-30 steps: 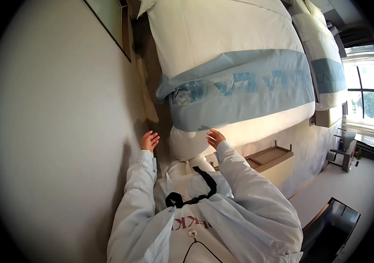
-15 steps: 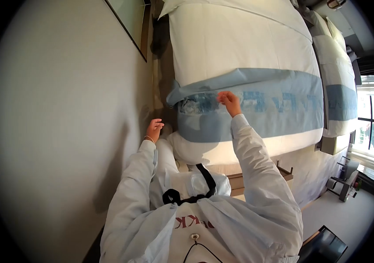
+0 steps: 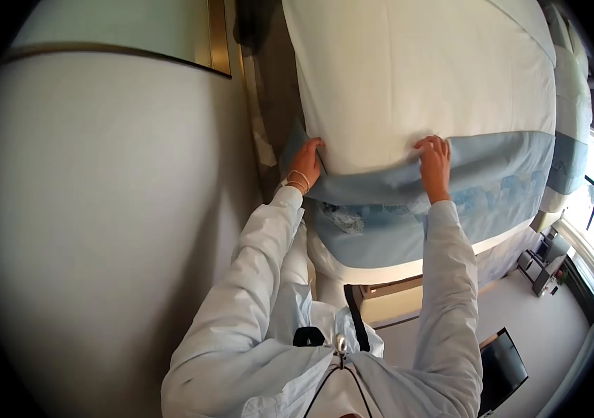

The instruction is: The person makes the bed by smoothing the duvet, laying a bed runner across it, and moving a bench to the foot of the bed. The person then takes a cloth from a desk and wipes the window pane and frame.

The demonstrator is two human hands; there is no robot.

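Nearest is the wearer's own pale, long-sleeved jacket (image 3: pixel 234 348), with a black strap (image 3: pixel 357 317) hanging at the waist, just off the foot of the bed (image 3: pixel 429 76). The left hand (image 3: pixel 305 160), a thin bracelet (image 3: pixel 299 180) at its wrist, is at the bed's wall-side edge; its fingers are curled in tightly and seem to pinch the end of the blue bed runner (image 3: pixel 380 237). The right hand (image 3: pixel 435 166) is farther in across the bed, over the runner's upper border, fingers bent and fairly close together; whether they grip cloth or only press on it, I cannot tell.

The runner lies across the bed near its foot, so it is already spread over the width. Its upper border sags between the hands, and the wall-side corner sticks up rather than lying flat, so that part looks unfinished.

Half a second ago the left hand was off the bed, beside it, and the right hovered above the runner's patterned band; now both have reached the upper border.

Past the bed's foot stands a low wooden bench (image 3: pixel 391 304), with a television (image 3: pixel 506 369) farther off. On the bed's far side are a second bed (image 3: pixel 570 97) and, beyond, a window (image 3: pixel 593 184).
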